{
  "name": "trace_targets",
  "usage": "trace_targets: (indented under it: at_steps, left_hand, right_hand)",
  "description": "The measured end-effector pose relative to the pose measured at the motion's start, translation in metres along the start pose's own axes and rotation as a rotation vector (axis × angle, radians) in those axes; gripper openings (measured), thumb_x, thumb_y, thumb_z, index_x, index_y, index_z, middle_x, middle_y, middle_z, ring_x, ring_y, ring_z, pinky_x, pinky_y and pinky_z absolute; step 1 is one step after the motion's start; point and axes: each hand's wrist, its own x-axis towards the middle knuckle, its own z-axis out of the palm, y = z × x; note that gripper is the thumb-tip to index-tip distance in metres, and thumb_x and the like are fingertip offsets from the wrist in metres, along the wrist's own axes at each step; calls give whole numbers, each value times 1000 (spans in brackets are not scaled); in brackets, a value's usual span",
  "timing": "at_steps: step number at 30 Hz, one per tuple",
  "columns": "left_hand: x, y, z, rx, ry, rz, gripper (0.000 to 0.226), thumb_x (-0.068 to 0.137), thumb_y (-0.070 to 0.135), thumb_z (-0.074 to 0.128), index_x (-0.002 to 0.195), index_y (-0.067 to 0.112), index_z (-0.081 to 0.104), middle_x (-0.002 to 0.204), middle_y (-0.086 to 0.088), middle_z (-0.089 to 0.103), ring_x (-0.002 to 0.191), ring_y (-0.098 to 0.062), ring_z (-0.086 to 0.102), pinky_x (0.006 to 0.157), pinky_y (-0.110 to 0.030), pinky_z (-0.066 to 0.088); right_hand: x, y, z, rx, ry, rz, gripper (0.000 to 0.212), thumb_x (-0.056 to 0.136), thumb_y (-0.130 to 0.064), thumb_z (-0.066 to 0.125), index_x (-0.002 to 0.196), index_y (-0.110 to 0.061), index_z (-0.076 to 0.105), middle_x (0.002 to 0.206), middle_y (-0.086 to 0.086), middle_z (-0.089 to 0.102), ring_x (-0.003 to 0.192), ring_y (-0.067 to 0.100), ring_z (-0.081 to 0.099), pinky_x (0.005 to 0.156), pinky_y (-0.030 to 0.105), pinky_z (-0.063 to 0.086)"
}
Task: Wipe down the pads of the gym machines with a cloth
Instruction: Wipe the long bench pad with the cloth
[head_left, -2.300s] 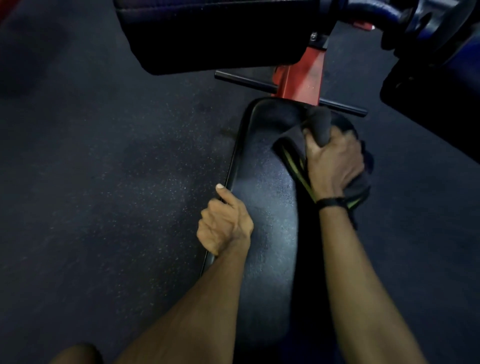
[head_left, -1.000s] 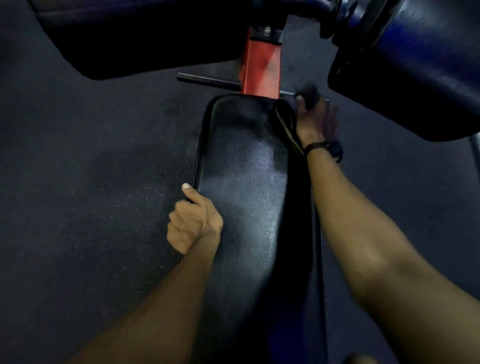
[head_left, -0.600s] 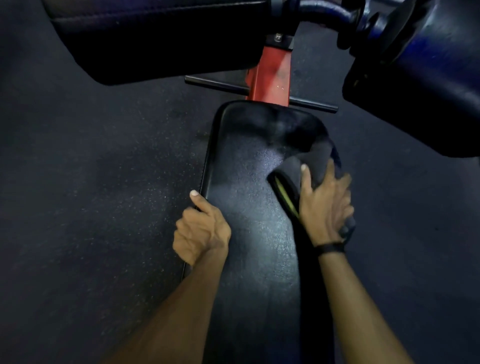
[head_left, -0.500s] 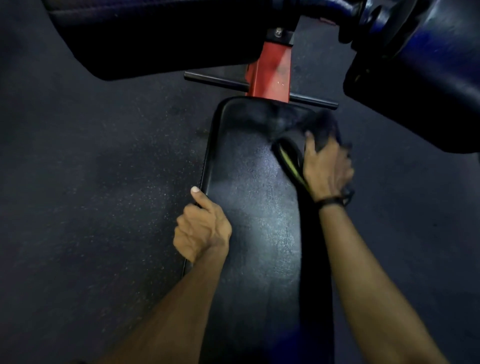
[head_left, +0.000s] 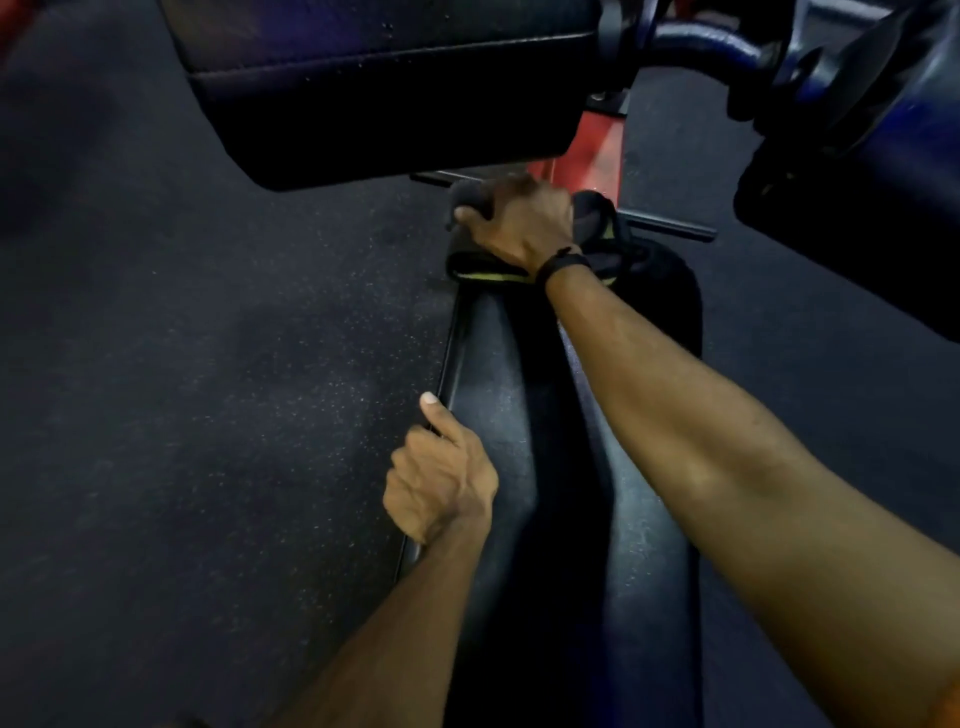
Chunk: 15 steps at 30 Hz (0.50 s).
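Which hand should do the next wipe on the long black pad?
The right hand, probably. It already grips the dark cloth with the yellow-green edge at the far end of the long black bench pad. The left hand holds no cloth; it grips the pad's left edge.

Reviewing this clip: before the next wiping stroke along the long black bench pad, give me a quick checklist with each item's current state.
1. Right hand grip on dark cloth with yellow-green trim: ok, fingers curled over it.
2. Cloth on long black bench pad: ok, at its far left corner.
3. Left hand bracing the pad's left edge: ok, thumb along the rim.
4. Clearance under the large black overhead pad: cannot tell, the right hand sits close below it.
5. Near stretch of the bench pad free of objects: ok, only the forearms cross it.
6. Pad already clean: cannot tell, too dark.
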Motion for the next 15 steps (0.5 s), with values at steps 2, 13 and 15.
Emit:
trace_targets:
  at_steps: [2, 13, 15]
  left_hand:
    - [0, 0, 0, 8, 6, -9, 80, 104, 56, 9, 95, 5, 70, 94, -13, 70, 83, -29, 63, 74, -37, 36]
    - [-1, 0, -2, -43, 12, -29, 72, 107, 49, 14, 100, 4, 70, 105, -15, 71, 95, -31, 66, 81, -38, 41]
    - [1, 2, -1, -65, 27, -25, 69, 108, 47, 16, 101, 3, 70, 106, -16, 71, 97, -32, 66, 84, -39, 43]
  right_hand:
    - [2, -22, 3, -57, -46, -111, 45, 91, -58, 53, 105, -20, 72, 112, 11, 71, 104, 33, 66, 78, 36, 46]
    - [8, -35, 17, -100, -33, -143, 60, 89, -56, 57, 129, -12, 63, 125, 17, 65, 113, 37, 61, 91, 41, 45]
    - [10, -35, 20, -118, -25, -150, 61, 88, -57, 54, 129, -13, 63, 122, 17, 66, 110, 37, 62, 89, 42, 47]
